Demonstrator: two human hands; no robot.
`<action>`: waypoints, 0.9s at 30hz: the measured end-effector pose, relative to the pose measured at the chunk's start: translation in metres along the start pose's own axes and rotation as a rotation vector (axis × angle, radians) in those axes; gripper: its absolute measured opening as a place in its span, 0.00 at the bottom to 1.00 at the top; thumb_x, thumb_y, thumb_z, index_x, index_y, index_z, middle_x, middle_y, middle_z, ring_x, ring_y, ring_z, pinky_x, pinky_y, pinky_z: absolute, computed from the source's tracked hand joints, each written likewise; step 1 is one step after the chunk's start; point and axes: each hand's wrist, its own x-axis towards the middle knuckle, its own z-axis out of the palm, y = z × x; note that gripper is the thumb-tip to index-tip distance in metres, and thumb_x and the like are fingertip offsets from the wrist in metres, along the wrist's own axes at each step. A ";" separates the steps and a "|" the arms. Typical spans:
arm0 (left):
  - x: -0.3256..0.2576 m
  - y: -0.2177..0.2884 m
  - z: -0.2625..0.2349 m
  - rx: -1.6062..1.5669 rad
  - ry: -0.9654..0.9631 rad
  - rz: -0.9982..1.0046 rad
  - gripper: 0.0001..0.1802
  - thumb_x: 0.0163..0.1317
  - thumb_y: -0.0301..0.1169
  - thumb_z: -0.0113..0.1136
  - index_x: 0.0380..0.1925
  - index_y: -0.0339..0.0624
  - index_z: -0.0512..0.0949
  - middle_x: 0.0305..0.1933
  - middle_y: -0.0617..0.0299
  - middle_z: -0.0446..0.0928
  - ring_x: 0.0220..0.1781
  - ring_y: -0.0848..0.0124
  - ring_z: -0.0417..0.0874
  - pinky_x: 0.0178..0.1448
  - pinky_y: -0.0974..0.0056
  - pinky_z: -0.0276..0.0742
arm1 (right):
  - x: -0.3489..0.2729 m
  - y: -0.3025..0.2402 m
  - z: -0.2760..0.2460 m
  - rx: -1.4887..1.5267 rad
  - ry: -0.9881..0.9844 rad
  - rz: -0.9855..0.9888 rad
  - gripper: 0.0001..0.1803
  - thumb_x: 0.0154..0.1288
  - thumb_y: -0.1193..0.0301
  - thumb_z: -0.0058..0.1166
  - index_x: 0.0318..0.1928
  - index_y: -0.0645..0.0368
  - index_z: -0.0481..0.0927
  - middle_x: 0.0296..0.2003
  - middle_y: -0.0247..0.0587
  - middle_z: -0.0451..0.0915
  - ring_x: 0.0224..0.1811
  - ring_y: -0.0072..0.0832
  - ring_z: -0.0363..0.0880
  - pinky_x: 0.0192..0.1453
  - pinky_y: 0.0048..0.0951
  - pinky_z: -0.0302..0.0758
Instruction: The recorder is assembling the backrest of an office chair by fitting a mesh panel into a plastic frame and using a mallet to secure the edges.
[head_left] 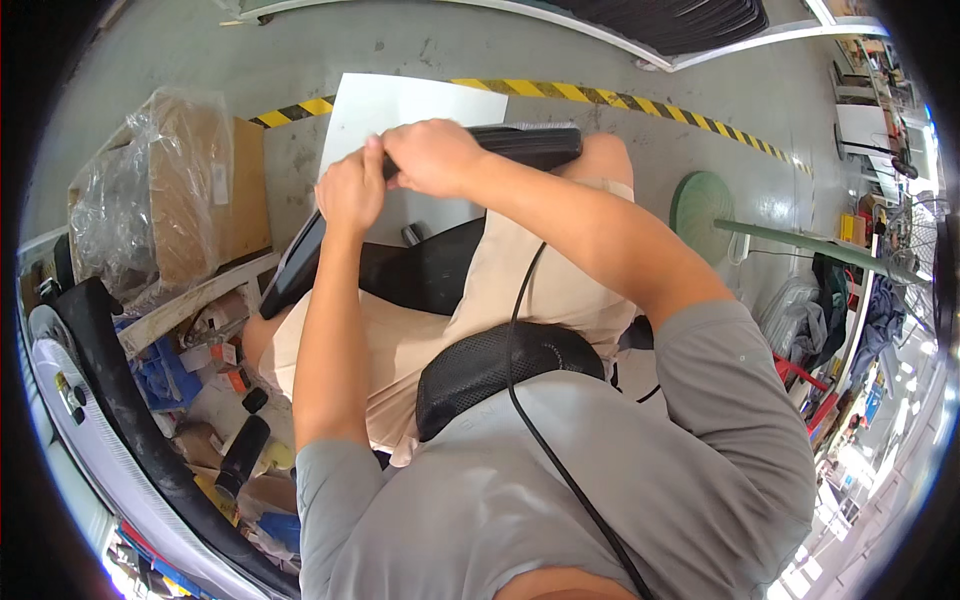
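A long bundle of thin black strips [525, 146], layered at its edge, lies across my knees and bends where my hands meet. My left hand [350, 190] is closed around the bend, with the thumb up. Close against it, my right hand [430, 158] grips the bundle from above; its fingertips are partly hidden. One arm of the bundle reaches my right knee, the other slopes down to my left knee. Black material [420, 272] spans my lap below. A small dark cylindrical piece [411, 235] shows between my hands and lap, its kind unclear.
Beyond my hands is a white board [405, 100]. A plastic-wrapped cardboard box [185, 190] stands at left, above a cluttered shelf with a black cylinder [243, 455]. A green round disc [702, 205] is at right. Yellow-black floor tape [600, 96] runs behind; black sheets [670, 22] fill a far rack.
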 end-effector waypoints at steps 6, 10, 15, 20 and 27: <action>-0.011 0.005 -0.018 -0.055 -0.053 0.211 0.30 0.62 0.60 0.65 0.56 0.52 0.85 0.41 0.50 0.88 0.46 0.50 0.89 0.52 0.51 0.80 | 0.000 0.030 -0.024 0.137 -0.421 0.173 0.35 0.56 0.52 0.74 0.58 0.60 0.78 0.51 0.52 0.86 0.56 0.48 0.85 0.58 0.48 0.81; -0.011 0.000 -0.013 -0.150 -0.051 0.275 0.29 0.58 0.50 0.74 0.58 0.53 0.84 0.44 0.51 0.88 0.43 0.55 0.89 0.51 0.54 0.80 | 0.002 0.033 -0.021 0.125 -0.432 0.048 0.29 0.62 0.59 0.70 0.58 0.61 0.78 0.44 0.54 0.86 0.50 0.52 0.86 0.53 0.46 0.81; -0.006 0.002 -0.019 -0.222 -0.058 0.290 0.27 0.62 0.49 0.72 0.57 0.48 0.84 0.47 0.49 0.88 0.45 0.55 0.88 0.52 0.54 0.80 | -0.022 0.017 -0.007 -0.019 -0.243 0.081 0.23 0.64 0.63 0.65 0.54 0.65 0.78 0.42 0.52 0.85 0.46 0.48 0.87 0.50 0.42 0.82; 0.080 0.024 -0.005 -0.355 -0.406 0.209 0.45 0.75 0.64 0.40 0.50 0.27 0.84 0.50 0.35 0.85 0.56 0.47 0.85 0.64 0.52 0.75 | -0.038 0.010 0.035 -0.354 0.301 -0.037 0.23 0.60 0.68 0.56 0.53 0.70 0.79 0.41 0.52 0.83 0.48 0.42 0.85 0.55 0.40 0.80; 0.070 0.050 0.039 -0.490 -0.673 0.350 0.45 0.78 0.66 0.30 0.65 0.38 0.79 0.63 0.43 0.81 0.67 0.54 0.80 0.74 0.57 0.68 | -0.074 0.044 0.029 -0.140 0.517 -0.243 0.16 0.68 0.65 0.61 0.50 0.61 0.84 0.52 0.52 0.84 0.58 0.45 0.82 0.63 0.47 0.76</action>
